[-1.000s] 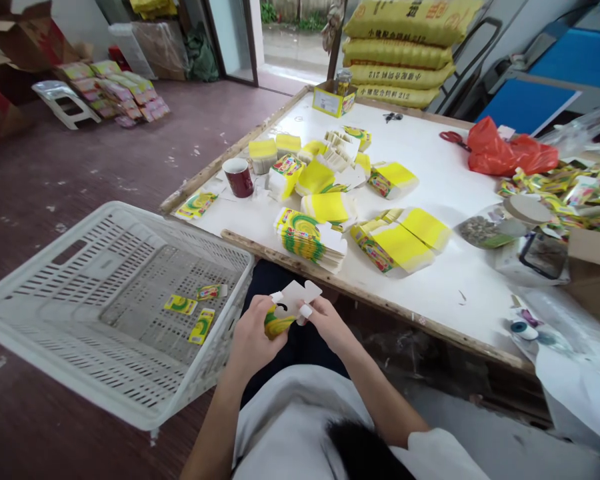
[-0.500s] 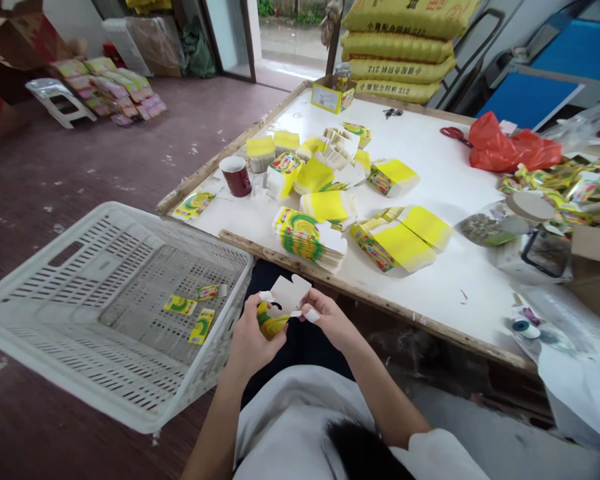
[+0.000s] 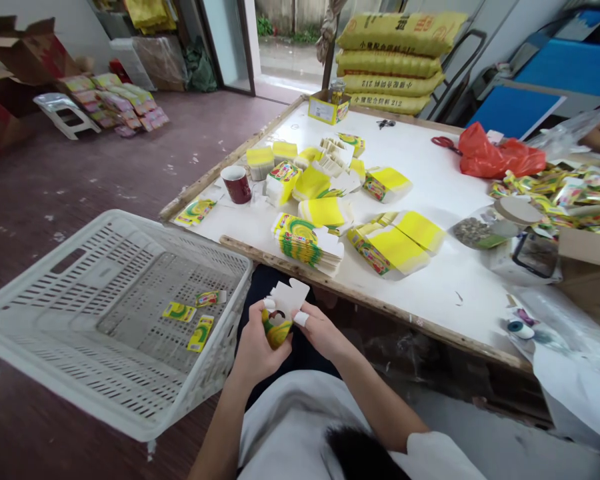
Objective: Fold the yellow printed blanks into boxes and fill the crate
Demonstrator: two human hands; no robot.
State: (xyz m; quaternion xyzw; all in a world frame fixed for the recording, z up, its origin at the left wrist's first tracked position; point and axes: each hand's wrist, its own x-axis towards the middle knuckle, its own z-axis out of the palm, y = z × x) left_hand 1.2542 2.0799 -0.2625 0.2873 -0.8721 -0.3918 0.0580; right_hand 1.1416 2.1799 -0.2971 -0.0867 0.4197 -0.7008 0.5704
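A small yellow-and-green cardboard box point(image 3: 277, 333) is gripped in my left hand point(image 3: 254, 348), above my lap. Its white inner flaps stand up, and a dark curved gap shows at its open end. At the right edge of that end, my right hand point(image 3: 324, 333) pinches the card between thumb and fingers. White wraps cover fingertips on both hands. On the table edge just beyond lies a stack of flat printed cartons point(image 3: 307, 243). To the left, several small yellow boxes point(image 3: 200, 333) lie in a white plastic crate point(image 3: 130, 419).
More yellow carton bundles point(image 3: 397, 243) lie across the white table point(image 3: 455, 300). A dark red mug point(image 3: 237, 185) stands near its left edge. Toward the right are a red plastic bag point(image 3: 500, 153), red-handled scissors point(image 3: 446, 143) and a pile of small packets point(image 3: 575, 193).
The small box has turned slightly in my left hand, and its open end shows more. My right fingers have moved in closer against its edge. The view has shifted a little.
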